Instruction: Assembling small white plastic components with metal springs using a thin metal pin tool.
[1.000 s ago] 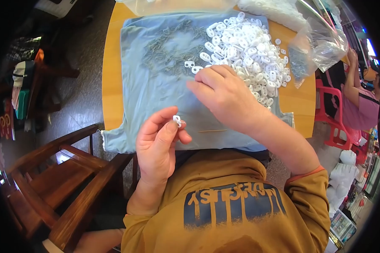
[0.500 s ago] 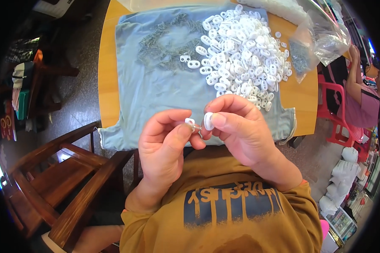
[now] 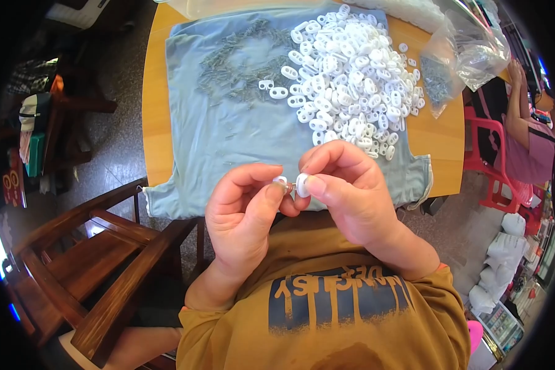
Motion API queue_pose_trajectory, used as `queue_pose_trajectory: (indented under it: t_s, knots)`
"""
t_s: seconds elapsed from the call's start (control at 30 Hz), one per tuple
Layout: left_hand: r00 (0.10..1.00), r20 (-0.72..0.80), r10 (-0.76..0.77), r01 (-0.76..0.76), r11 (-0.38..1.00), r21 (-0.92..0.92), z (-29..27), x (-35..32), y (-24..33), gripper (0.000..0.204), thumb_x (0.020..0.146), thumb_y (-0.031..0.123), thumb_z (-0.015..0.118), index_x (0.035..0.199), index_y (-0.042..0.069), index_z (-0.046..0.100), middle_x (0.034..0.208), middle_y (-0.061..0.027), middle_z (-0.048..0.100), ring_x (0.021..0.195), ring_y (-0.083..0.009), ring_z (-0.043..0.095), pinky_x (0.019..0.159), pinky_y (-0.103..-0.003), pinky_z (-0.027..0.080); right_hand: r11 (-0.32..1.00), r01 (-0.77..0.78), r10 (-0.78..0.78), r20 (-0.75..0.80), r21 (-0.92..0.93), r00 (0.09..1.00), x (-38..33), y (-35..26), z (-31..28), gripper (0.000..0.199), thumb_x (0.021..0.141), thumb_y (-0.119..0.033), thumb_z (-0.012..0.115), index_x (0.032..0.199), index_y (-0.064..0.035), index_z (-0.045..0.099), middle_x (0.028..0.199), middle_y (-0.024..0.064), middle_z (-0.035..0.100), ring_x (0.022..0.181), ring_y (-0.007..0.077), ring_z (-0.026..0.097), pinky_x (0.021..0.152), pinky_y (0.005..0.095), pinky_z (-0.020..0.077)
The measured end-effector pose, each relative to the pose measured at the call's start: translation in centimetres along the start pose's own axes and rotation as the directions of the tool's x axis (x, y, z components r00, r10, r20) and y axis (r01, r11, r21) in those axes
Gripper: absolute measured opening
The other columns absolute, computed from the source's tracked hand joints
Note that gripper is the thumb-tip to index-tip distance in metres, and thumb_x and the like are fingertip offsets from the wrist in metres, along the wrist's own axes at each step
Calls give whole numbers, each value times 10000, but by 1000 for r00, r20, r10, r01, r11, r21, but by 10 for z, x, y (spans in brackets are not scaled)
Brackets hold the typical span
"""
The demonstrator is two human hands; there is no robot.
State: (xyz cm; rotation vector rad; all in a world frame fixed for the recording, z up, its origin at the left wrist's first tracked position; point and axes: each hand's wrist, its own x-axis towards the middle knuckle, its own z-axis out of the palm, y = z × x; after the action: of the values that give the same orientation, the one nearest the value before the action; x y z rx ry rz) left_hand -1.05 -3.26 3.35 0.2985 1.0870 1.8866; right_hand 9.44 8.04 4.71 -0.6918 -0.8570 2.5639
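Observation:
Above my lap, near the table's front edge, my left hand (image 3: pixel 240 206) pinches a small white plastic cord-lock piece (image 3: pixel 281 180) between thumb and fingers. A thin metal spring (image 3: pixel 292 186) sticks out of it toward the right. My right hand (image 3: pixel 357 194) grips a white oval cord-lock piece (image 3: pixel 302 184) by thumb and forefinger, its face toward the spring. The spring's end appears to meet this oval piece; fingers hide the exact contact. Beyond my hands lies a large heap of white two-hole cord-lock pieces (image 3: pixel 351 80), with a spread of loose springs (image 3: pixel 222 65) to its left.
A light-blue cloth (image 3: pixel 216 145) covers much of the wooden table (image 3: pixel 157 92). A clear plastic bag of springs (image 3: pixel 436 83) lies at the right edge. A dark wooden chair (image 3: pixel 120 250) stands at left. A person in purple (image 3: pixel 527 139) sits by a red plastic chair (image 3: pixel 490 154) at right.
Both hands have drawn slightly closer together. The gap between the spring and the oval piece has narrowed until they appear to meet.

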Motion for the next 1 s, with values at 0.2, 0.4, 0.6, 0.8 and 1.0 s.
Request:
queue_pose_trajectory:
  t_s: [0.2,0.4,0.6,0.8,1.0]
  knots:
    - [1000,-17,22,-21,999,33,0,-1,-1,171,872,-26,516,1042,-35,531,849,-111,621,697,-140,604,658,-251,511,999,37,-36,27,-34,999,-2,1,0,118,858,9,556,972,28,535,882,85,603,789,144,604,736,281,515]
    - [1000,-26,9,-9,1000,-20,0,2,-2,156,869,-22,517,1024,-29,533,829,-111,623,671,-144,601,625,-245,506,999,-6,7,37,-44,999,-1,0,-2,171,864,12,549,1032,41,536,913,87,603,818,143,600,752,274,505]
    - [1000,-30,3,-4,1000,-28,-5,2,-6,156,865,-15,525,1021,-28,533,827,-111,621,640,-143,587,600,-245,493,997,-37,41,56,-70,998,-1,-3,-2,159,852,14,564,1009,25,543,940,73,574,841,134,587,759,261,494]
    - [999,-45,-11,8,999,-49,-4,4,-7,150,861,-21,526,1011,-27,530,836,-112,616,640,-150,585,612,-257,496,993,-95,95,-4,-75,996,-4,1,-15,140,849,19,567,987,11,546,969,61,555,870,122,573,765,251,488]
    - [996,-89,29,-29,1000,2,3,6,-10,146,862,-22,526,1008,-24,530,844,-113,616,667,-158,598,647,-259,497,932,192,-168,103,-306,980,-3,8,-20,128,833,67,552,938,2,583,1011,60,506,909,110,534,771,237,449]
